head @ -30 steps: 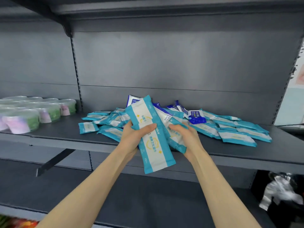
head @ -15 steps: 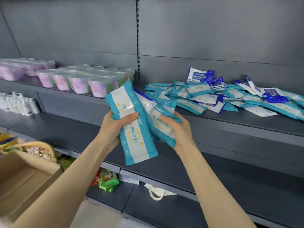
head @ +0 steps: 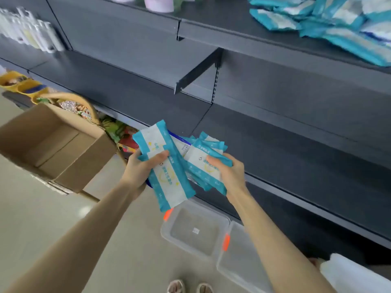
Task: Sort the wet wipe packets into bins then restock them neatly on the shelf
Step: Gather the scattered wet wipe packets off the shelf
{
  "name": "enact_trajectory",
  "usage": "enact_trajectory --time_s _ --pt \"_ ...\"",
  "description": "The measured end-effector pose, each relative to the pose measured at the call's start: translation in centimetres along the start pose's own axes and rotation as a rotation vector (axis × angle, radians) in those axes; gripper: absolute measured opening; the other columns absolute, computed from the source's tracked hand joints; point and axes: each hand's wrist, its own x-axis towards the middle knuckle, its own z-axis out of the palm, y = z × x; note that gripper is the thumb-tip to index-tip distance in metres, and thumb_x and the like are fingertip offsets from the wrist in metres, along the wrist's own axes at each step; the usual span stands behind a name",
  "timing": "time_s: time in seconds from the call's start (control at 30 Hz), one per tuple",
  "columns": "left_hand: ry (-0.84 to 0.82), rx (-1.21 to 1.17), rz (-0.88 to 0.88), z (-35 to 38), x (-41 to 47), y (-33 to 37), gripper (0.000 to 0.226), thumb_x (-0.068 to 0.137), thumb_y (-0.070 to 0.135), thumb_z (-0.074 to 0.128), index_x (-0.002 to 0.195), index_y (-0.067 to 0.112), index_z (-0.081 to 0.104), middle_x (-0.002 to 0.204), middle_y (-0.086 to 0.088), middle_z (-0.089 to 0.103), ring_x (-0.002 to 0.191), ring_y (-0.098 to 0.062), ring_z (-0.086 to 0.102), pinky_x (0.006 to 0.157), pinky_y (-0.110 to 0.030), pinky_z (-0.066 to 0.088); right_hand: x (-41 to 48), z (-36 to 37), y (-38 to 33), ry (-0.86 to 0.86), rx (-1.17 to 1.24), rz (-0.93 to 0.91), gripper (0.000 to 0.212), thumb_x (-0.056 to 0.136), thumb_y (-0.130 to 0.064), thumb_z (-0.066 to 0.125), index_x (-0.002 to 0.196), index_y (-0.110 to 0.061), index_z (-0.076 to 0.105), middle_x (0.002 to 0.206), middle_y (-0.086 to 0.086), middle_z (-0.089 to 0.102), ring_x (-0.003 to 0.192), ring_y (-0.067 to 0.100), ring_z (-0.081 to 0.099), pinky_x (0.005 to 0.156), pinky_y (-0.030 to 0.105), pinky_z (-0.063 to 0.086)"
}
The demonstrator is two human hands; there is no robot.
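My left hand (head: 141, 169) grips a long teal-and-white wet wipe packet (head: 169, 178) with more packets behind it. Beside it, my right hand (head: 229, 173) holds several smaller teal packets (head: 203, 163), fanned out. Both bundles hang in the air above two clear plastic bins with orange clips on the floor: one bin (head: 190, 248) directly below, the other bin (head: 239, 273) to its right. At the top right, a pile of teal wipe packets (head: 330, 20) lies on the upper dark shelf (head: 232, 28).
An open cardboard box (head: 53, 144) stands at the left, with a basket of snacks (head: 74, 106) behind it. Dark empty shelves (head: 296, 157) run behind my hands. White bottles (head: 29, 32) stand at the upper left. Feet in slippers (head: 190, 287) show at the bottom edge.
Both hands have come down and away from the upper shelf with the packets, now over the floor bins. The view has tilted down to the floor.
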Motion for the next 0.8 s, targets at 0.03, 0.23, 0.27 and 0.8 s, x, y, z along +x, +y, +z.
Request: enact_trajectory --time_s 0.03,0.23,0.27,0.8 --pt "-0.001 0.012 -0.059 -0.4 1.1 -1.6 0.035 0.081 0.018 0.071 0.113 0.011 0.058 0.102 -0.006 0.072 0.082 -0.023 0.072 0.064 -0.034 0.06 0.6 -0.1 1.8 0.032 -0.012 0.038 0.011 0.08 -0.01 0.074 0.085 -0.017 0.067 0.074 -0.006 0.073 0.067 0.008 0.07 0.056 0.023 0.055" --pt "-0.067 0.176 -0.332 -3.4 9.4 -12.9 0.03 0.084 0.011 0.067 0.112 0.005 0.06 0.105 -0.017 0.07 0.088 -0.031 0.069 0.076 -0.041 0.057 5.1 -1.4 14.4 0.274 -0.073 0.256 0.015 0.078 -0.013 0.076 0.091 -0.009 0.068 0.081 0.004 0.073 0.071 0.016 0.07 0.058 0.029 0.055" --pt "-0.089 0.209 -0.372 -3.9 10.7 -15.1 0.024 0.087 0.009 0.063 0.111 0.006 0.059 0.104 -0.016 0.069 0.088 -0.031 0.069 0.076 -0.041 0.057 5.8 -1.6 16.9 0.314 -0.082 0.288 0.014 0.078 -0.015 0.077 0.089 -0.011 0.069 0.082 0.005 0.072 0.074 0.018 0.07 0.061 0.034 0.057" --pt "-0.156 0.722 -0.53 -7.0 27.5 -53.4 0.019 0.087 0.014 0.064 0.103 0.008 0.058 0.087 -0.003 0.064 0.075 -0.017 0.061 0.061 -0.023 0.049 17.4 -9.2 55.5 0.568 -0.279 0.481 0.016 0.078 -0.016 0.076 0.07 -0.024 0.065 0.071 -0.004 0.068 0.075 0.019 0.065 0.074 0.035 0.053"
